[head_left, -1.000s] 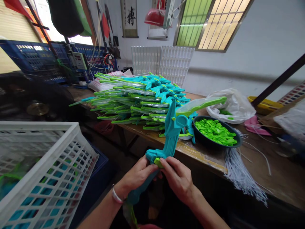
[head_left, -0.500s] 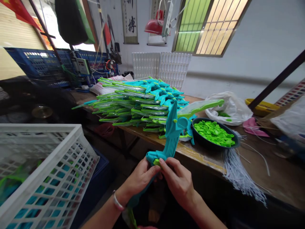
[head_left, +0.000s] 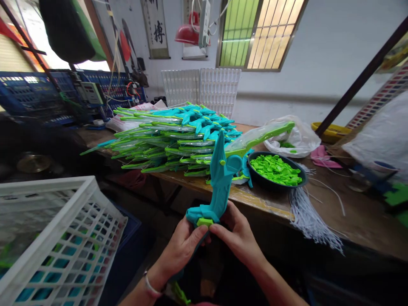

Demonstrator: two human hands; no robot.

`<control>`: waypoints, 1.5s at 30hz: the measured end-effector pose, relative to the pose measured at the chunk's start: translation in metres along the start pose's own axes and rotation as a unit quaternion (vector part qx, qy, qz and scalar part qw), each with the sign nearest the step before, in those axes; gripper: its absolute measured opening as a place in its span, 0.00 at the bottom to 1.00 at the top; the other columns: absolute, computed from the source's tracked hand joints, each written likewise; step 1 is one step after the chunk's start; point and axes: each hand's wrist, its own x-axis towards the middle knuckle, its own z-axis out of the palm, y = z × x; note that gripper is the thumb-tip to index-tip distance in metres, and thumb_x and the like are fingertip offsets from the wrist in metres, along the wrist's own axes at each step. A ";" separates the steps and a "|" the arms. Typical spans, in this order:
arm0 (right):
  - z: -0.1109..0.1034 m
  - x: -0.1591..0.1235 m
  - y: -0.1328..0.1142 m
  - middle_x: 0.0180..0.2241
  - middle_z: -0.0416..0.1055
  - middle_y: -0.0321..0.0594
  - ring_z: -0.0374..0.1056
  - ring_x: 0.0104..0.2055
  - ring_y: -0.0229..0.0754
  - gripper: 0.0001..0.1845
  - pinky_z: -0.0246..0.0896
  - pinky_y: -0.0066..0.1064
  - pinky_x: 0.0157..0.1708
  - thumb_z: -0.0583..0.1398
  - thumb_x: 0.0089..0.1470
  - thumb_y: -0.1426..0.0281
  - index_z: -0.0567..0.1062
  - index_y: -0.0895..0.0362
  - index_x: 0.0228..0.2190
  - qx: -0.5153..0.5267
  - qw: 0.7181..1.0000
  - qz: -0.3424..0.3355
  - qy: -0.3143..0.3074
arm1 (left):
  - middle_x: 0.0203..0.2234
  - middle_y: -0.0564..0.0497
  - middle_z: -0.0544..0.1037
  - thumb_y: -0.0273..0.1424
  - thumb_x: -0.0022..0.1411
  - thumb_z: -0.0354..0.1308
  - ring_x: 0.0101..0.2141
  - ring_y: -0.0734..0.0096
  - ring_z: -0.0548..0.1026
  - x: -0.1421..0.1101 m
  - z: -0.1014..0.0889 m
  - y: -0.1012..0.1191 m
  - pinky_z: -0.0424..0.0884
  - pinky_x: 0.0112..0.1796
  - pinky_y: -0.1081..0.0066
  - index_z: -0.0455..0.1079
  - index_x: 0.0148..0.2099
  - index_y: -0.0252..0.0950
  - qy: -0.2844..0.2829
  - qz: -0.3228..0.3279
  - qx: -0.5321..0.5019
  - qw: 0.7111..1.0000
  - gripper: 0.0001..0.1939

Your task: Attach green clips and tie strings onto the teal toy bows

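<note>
Both my hands hold a teal plastic toy piece [head_left: 219,182] in front of me; its tall pointed part stands upright. A bright green arm with clear film [head_left: 261,138] slants from its upper part to the right. My left hand [head_left: 185,242] is wrapped round the lower left of the piece, thumb against a small green plastic part [head_left: 205,222] set in the teal body. From the other side my right hand [head_left: 239,233] grips the piece, its thumb tip at the same green part. Fingers behind the piece are mostly hidden.
A stack of teal and green pieces [head_left: 168,144] covers much of the wooden table [head_left: 255,202]. Beside it are a dark bowl [head_left: 270,187] of small green parts, white strings [head_left: 310,221] and a plastic bag [head_left: 306,138]. A white crate [head_left: 86,216] stands at left.
My right thumb has shifted down to the lower edge of the small green part, which now shows more fully. The view has turned slightly to the right.
</note>
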 end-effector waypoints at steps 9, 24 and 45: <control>0.012 0.002 -0.002 0.35 0.74 0.33 0.71 0.28 0.38 0.22 0.73 0.29 0.28 0.71 0.56 0.63 0.70 0.51 0.47 0.159 0.982 0.102 -0.015 | 0.37 0.49 0.78 0.48 0.70 0.58 0.33 0.71 0.77 -0.002 -0.003 0.000 0.76 0.34 0.71 0.70 0.49 0.35 0.008 0.005 0.000 1.000 0.20; 0.016 0.007 0.003 0.35 0.72 0.33 0.71 0.28 0.37 0.24 0.73 0.30 0.28 0.72 0.55 0.63 0.68 0.53 0.48 0.171 0.977 0.122 -0.031 | 0.35 0.48 0.79 0.46 0.70 0.59 0.33 0.69 0.78 -0.003 -0.008 -0.004 0.76 0.35 0.71 0.71 0.50 0.34 0.024 0.009 -0.015 1.000 0.19; 0.026 0.012 0.009 0.32 0.70 0.31 0.70 0.24 0.35 0.23 0.71 0.29 0.24 0.71 0.57 0.61 0.65 0.52 0.45 0.171 0.975 0.133 -0.037 | 0.31 0.48 0.80 0.49 0.67 0.61 0.31 0.67 0.77 -0.004 -0.009 -0.006 0.75 0.34 0.70 0.74 0.47 0.34 0.070 -0.014 -0.021 0.997 0.22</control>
